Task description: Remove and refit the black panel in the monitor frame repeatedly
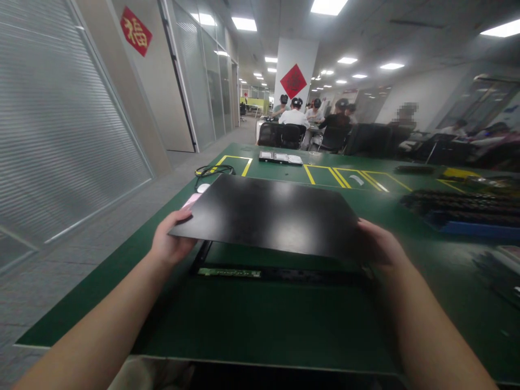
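Two bare hands held a flat black panel (268, 216) above a dark green table (264, 319): the left hand (173, 238) gripped its left edge, thumb on top, while the right hand (377, 241) was closed on the right edge, its fingertips partly hidden. Beneath the panel, near the table's front edge, lay a dark frame (309, 275) with a light green strip (229, 273) along its near side. Yellow tape (238, 157) outlined boxes across the table's far part, where a coiled black cable (213, 170) lay to the left and a row of flat silver-and-black units (280, 157) stood close to the far edge. On the right, a blue tray (479, 229) sat beside a blurred dark mass. Grey carpet (28, 303) ran along the left, below a wall of blinds (60, 124). Red diamond signs hung on a door (160, 81) and a white pillar (284, 51); beyond the table, several people (294, 116) sat under bright ceiling lights (329, 6).
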The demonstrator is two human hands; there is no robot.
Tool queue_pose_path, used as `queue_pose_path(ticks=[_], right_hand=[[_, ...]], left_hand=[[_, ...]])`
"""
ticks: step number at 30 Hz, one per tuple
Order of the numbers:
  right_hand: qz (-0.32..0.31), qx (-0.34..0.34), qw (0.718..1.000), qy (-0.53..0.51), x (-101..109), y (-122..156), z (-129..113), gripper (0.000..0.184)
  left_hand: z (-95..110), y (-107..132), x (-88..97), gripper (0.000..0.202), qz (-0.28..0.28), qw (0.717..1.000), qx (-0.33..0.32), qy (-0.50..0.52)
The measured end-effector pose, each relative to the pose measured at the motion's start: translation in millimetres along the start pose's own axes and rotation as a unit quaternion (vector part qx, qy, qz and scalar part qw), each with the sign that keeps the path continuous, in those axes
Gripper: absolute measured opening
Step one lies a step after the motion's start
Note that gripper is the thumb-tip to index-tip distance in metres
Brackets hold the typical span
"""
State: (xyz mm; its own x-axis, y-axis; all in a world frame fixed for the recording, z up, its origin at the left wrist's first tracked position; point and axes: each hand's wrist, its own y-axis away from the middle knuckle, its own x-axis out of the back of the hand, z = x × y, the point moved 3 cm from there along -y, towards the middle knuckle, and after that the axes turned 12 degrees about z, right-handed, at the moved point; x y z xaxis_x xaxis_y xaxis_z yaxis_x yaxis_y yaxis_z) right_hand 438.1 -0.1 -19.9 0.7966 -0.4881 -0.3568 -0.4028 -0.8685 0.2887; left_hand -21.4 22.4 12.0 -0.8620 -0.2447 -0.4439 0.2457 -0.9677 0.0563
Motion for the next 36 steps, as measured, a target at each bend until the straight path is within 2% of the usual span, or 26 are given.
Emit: queue_pose_path(ticks=[3, 10, 17, 23, 30, 36], right_hand=[[-0.050, -0.041, 0.997, 0.050, -6, 0, 5, 0.031], [0.093, 0.020, 0.992, 0.083, 1, -11, 6, 0.066], [0.124, 0.038, 0.986, 0.105, 2, -15, 9, 0.063], [0.121, 0.061, 0.981, 0.139, 2, -14, 9, 0.076], [0.150, 0.140, 0.947, 0.249, 4, -12, 4, 0.073], [0.184, 0.172, 0.937, 0.243, -1, -5, 0, 0.069]], left_hand=[[3, -1, 2.4, 0.053, 0.015, 1.000, -0.014, 0.017], [1, 2, 1.6, 0.054, 0.028, 0.999, -0.021, -0.017], [-2, 5, 0.0, 0.063, 0.026, 0.999, -0.016, -0.039], [-3, 6, -3.4, 0.061, 0.023, 0.999, -0.027, -0.024], [0, 8, -4.7, 0.055, 0.018, 0.999, -0.032, -0.019], [-1, 7, -2.9, 0.059, 0.021, 0.999, -0.027, -0.014]])
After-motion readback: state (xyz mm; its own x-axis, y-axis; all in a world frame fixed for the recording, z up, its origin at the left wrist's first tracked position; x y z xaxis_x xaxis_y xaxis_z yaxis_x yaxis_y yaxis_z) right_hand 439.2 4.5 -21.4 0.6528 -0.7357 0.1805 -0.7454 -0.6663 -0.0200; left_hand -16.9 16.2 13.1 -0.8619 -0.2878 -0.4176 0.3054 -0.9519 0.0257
